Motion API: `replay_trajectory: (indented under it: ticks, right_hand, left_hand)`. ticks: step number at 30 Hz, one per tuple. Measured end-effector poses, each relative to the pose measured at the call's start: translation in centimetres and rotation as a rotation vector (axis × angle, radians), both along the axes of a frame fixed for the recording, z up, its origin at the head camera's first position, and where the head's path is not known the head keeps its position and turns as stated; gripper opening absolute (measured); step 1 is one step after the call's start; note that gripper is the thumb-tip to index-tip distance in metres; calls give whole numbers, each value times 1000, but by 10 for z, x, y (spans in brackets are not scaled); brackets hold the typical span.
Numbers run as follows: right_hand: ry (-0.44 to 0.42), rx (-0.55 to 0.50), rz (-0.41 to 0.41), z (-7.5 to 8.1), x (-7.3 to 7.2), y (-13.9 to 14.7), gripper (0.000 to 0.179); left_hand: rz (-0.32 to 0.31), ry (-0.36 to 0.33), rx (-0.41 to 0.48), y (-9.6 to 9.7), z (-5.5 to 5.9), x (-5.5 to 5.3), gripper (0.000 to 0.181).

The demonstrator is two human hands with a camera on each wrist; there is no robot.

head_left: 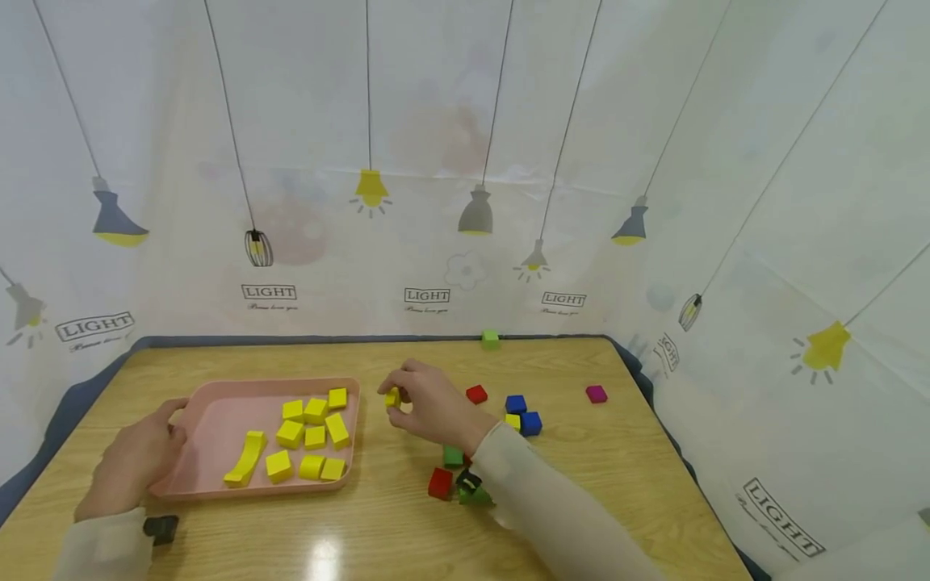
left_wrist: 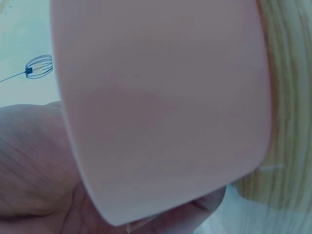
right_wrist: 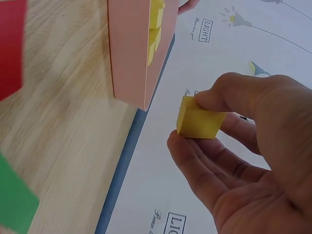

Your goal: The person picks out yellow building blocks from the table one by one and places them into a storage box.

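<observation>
My right hand [head_left: 441, 403] pinches a yellow block [right_wrist: 201, 122] between thumb and fingertips, above the table just right of the pink tray [head_left: 228, 415]. On the tray lie several yellow blocks [head_left: 290, 435], mostly cubes, grouped in its middle and right part; one is a longer curved yellow block [head_left: 247, 458]. At the tray's left end my left hand [head_left: 134, 460] grips the rim. The left wrist view shows the tray wall close up, with the hand [left_wrist: 34, 170] around its end and part of the fingers hidden.
Right of the tray, partly behind my right forearm, lie red [head_left: 440, 483], green [head_left: 452, 457] and blue blocks [head_left: 531, 424] with a yellow one [head_left: 513, 421]. A magenta block [head_left: 596, 394] lies farther right. A light green block [head_left: 490, 339] sits at the table's back edge.
</observation>
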State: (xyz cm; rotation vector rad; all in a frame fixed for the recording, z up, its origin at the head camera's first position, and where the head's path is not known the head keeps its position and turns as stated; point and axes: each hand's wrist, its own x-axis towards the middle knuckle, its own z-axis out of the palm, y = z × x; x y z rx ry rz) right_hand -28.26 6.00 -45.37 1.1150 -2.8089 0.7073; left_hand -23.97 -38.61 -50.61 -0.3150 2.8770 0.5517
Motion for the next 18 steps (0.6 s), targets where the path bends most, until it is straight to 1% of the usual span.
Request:
replay_trajectory:
  ticks: [5,7,9,12,15,18]
  right_hand:
    - [24,-5,56,0,-11,-25,23]
    - [40,-2,76,-3,-16,-36,22]
    - [35,11,83,-8,-20,-46,23]
    - [-2,46,79,-15,-24,-60,25]
    - [-60,83,55,-21,-26,-72,28]
    - [-84,116,26,-26,-29,-81,29]
  left_hand:
    - [-13,6,3,-3,-1,0,62]
    - [-17,8,6,-4,-2,0,62]
    - [-19,9,6,-5,-1,0,62]
    - [-29,8,7,-5,-2,1,62]
    - [-45,19,-1,-5,-2,1,61]
    - [-54,31,-8,-4,-1,2,60]
